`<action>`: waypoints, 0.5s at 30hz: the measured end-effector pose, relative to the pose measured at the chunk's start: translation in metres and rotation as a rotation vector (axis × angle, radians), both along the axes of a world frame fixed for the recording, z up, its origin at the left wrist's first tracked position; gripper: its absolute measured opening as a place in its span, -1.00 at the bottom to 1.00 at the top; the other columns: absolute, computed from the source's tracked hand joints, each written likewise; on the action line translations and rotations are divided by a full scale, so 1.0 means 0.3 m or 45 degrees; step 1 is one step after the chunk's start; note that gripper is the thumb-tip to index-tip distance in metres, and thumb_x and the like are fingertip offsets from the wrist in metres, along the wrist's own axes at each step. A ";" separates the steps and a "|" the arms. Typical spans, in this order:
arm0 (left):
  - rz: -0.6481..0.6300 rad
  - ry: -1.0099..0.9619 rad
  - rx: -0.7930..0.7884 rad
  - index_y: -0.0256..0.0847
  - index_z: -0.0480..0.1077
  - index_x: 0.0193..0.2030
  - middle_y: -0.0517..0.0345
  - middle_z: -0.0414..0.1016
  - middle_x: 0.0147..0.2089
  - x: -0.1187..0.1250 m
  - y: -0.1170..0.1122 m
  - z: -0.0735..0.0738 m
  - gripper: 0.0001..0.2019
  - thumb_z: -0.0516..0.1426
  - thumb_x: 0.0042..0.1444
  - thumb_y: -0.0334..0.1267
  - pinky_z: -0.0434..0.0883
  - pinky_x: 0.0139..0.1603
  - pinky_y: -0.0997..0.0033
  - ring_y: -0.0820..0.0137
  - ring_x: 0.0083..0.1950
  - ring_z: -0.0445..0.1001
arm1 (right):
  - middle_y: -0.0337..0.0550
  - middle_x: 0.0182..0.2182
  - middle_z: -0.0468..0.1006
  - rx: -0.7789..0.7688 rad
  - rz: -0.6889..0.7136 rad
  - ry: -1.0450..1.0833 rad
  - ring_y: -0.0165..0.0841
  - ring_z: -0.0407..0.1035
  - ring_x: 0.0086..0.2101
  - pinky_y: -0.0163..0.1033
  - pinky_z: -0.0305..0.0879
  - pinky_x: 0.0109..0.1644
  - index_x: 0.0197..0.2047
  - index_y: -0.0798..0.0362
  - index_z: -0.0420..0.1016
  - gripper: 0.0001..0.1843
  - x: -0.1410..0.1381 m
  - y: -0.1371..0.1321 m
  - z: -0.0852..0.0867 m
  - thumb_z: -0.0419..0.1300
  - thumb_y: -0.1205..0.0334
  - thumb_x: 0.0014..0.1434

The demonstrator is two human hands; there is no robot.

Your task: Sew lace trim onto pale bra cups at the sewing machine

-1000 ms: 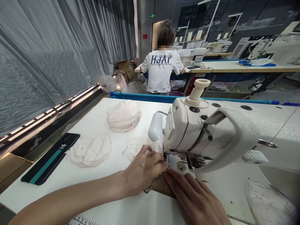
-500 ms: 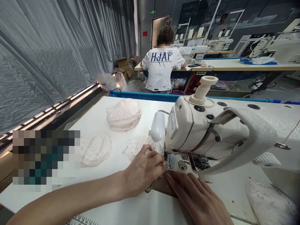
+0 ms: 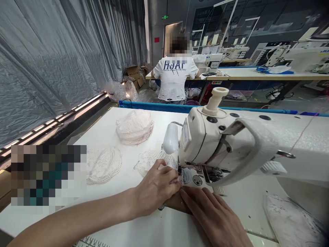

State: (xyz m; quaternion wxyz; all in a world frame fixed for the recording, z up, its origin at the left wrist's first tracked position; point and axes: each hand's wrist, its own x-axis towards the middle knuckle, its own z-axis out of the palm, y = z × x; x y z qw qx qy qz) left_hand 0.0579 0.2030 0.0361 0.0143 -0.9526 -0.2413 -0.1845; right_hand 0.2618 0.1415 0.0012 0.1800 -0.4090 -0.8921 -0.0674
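Note:
A piece of white lace fabric [image 3: 151,161] lies at the needle area of a white sewing machine [image 3: 199,137]. My left hand [image 3: 158,187] is closed over the lace's near edge, its fingers bent close beside the presser foot. My right hand [image 3: 212,214] lies with fingers stretched forward, fingertips near my left fingers at the lace edge. Under both hands shows a brown flat piece [image 3: 177,202]. The fingertips and the lace edge between them are partly hidden.
Left of the machine lie a pile of pale lace pieces [image 3: 135,127] and another lace piece [image 3: 104,164]. A printed white fabric [image 3: 290,219] is at the lower right, a ruler [image 3: 91,242] at the front edge. A person in a white shirt [image 3: 174,80] sits ahead.
The head view has shifted slightly, so the machine appears a little further left. Both hands keep nearly the same places at the lace.

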 end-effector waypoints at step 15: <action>-0.061 0.081 0.072 -0.31 0.35 -0.26 0.12 0.49 -0.21 0.006 -0.010 0.002 -0.80 -0.05 0.23 -0.56 0.20 -0.01 0.25 0.42 -0.16 0.41 | -0.04 -0.32 0.55 0.188 0.054 0.182 -0.31 0.33 -0.37 -0.17 0.15 -0.23 -0.18 0.15 0.48 -0.61 -0.029 0.005 0.062 -0.18 0.45 0.32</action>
